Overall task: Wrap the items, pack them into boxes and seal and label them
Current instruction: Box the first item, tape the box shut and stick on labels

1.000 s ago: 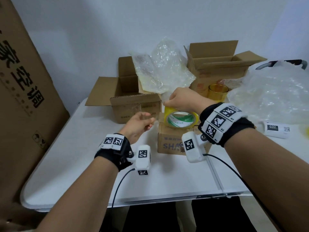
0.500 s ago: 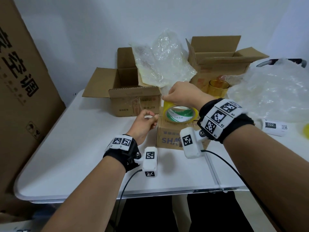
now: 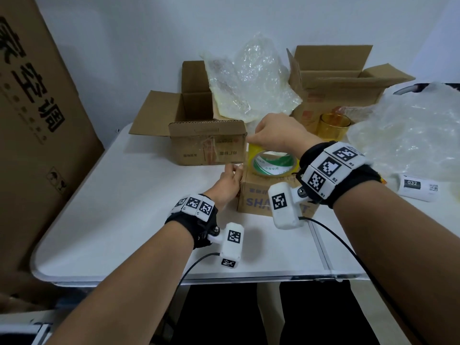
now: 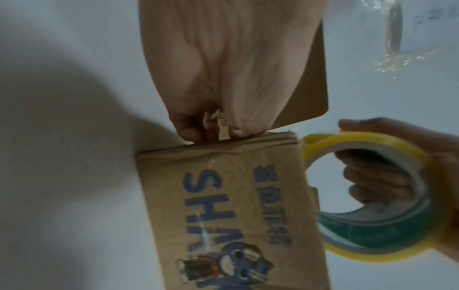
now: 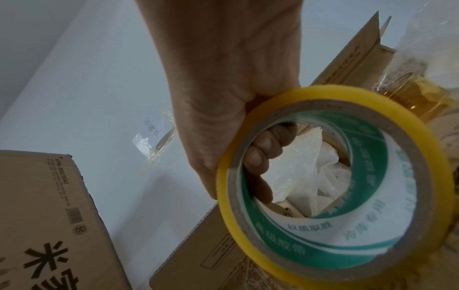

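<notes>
A small brown box (image 3: 254, 199) printed with blue letters stands mid-table. Just above its top hovers a yellow tape roll (image 3: 272, 165) with a green and white core. My right hand (image 3: 278, 135) grips the roll, fingers hooked through the core (image 5: 263, 157). The roll (image 5: 367, 235) fills the right wrist view, and white wrapping shows through its hole. My left hand (image 3: 227, 184) lies against the box's left side near the top edge. In the left wrist view its fingers (image 4: 246, 109) press straight onto that side of the box (image 4: 223, 206), beside the roll (image 4: 367, 251).
An open box (image 3: 209, 145) stands behind on the left, another (image 3: 333, 78) at the back right. Bubble wrap (image 3: 251, 83) sits between them, with more wrap (image 3: 408, 130) on the right. An amber glass (image 3: 334, 125) and a white label roll (image 3: 417, 186) lie right. A big carton (image 3: 37, 120) leans at left.
My left hand has gone from a pinch in the air to pressing on the small box's left side. My right hand keeps the roll over the box.
</notes>
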`<state>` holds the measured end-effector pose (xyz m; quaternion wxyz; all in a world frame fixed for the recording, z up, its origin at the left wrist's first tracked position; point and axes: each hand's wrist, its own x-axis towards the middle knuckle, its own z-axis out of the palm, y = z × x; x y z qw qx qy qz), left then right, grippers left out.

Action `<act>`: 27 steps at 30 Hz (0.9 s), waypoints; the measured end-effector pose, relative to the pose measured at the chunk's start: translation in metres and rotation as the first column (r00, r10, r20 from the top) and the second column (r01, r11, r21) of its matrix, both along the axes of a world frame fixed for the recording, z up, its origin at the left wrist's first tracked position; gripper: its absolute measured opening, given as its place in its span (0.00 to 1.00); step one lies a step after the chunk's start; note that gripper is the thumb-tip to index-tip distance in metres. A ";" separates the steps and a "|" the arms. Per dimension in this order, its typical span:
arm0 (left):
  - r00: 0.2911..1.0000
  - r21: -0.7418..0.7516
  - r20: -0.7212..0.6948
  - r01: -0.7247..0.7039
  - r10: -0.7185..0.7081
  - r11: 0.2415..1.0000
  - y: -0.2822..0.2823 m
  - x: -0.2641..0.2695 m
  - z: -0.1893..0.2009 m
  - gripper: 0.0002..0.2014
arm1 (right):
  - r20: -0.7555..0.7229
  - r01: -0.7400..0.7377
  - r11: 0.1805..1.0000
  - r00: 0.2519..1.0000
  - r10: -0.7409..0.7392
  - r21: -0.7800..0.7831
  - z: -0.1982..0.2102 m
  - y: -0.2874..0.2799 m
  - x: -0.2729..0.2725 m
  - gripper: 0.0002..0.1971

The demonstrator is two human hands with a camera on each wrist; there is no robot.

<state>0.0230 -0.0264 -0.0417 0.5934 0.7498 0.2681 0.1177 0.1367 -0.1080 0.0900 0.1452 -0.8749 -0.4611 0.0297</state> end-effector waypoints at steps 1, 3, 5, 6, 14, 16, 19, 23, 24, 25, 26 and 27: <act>1.000 0.005 -0.025 0.010 -0.009 1.000 0.000 -0.001 -0.002 0.13 | -0.013 0.003 1.000 1.000 -0.003 0.003 0.000 0.000 0.001 0.20; 0.997 0.047 -0.064 0.043 -0.040 0.998 0.004 -0.001 -0.004 0.11 | -0.025 0.006 1.000 1.000 -0.006 0.008 -0.001 0.000 0.002 0.21; 0.993 0.096 -0.096 0.077 -0.068 0.992 0.008 -0.001 0.000 0.08 | -0.030 0.006 1.000 1.000 -0.005 0.013 -0.002 0.000 0.002 0.21; 0.989 0.135 -0.119 0.103 -0.087 0.985 0.009 -0.001 0.002 0.07 | -0.032 0.006 1.000 0.999 -0.005 0.015 -0.002 0.000 0.003 0.21; 0.949 0.313 -0.268 0.250 -0.167 0.916 0.020 -0.011 0.031 0.34 | -0.037 -0.001 1.000 0.999 0.001 0.011 0.001 0.000 0.004 0.21; 0.907 0.312 -0.321 0.374 -0.273 0.873 0.008 -0.011 0.035 0.40 | -0.020 -0.002 1.000 1.000 0.002 0.005 0.001 -0.001 0.004 0.21; 0.801 0.309 -0.529 0.490 -0.281 0.815 0.007 -0.010 0.028 0.37 | -0.014 -0.009 1.000 1.000 0.009 0.006 0.001 -0.002 0.003 0.20; 0.866 0.113 -0.341 0.423 -0.365 0.899 0.025 -0.021 0.037 0.59 | 0.009 -0.020 1.000 1.000 0.020 -0.006 0.001 -0.003 0.003 0.20; 0.887 0.100 -0.256 0.420 -0.384 0.902 0.024 -0.021 0.043 0.62 | 0.014 -0.021 1.000 1.000 0.021 -0.010 0.002 -0.002 0.003 0.20; 0.889 0.116 -0.218 0.434 -0.403 0.894 0.023 -0.019 0.049 0.62 | 0.016 -0.022 1.000 1.000 0.022 -0.019 0.002 -0.001 0.003 0.20; 0.887 0.159 -0.211 0.445 -0.410 0.881 0.020 -0.014 0.053 0.61 | 0.016 -0.022 0.999 1.000 0.022 -0.028 0.003 0.000 0.003 0.20; 0.884 0.219 -0.235 0.454 -0.404 0.864 0.019 -0.009 0.055 0.60 | 0.017 -0.022 0.999 1.000 0.022 -0.040 0.004 0.000 0.003 0.20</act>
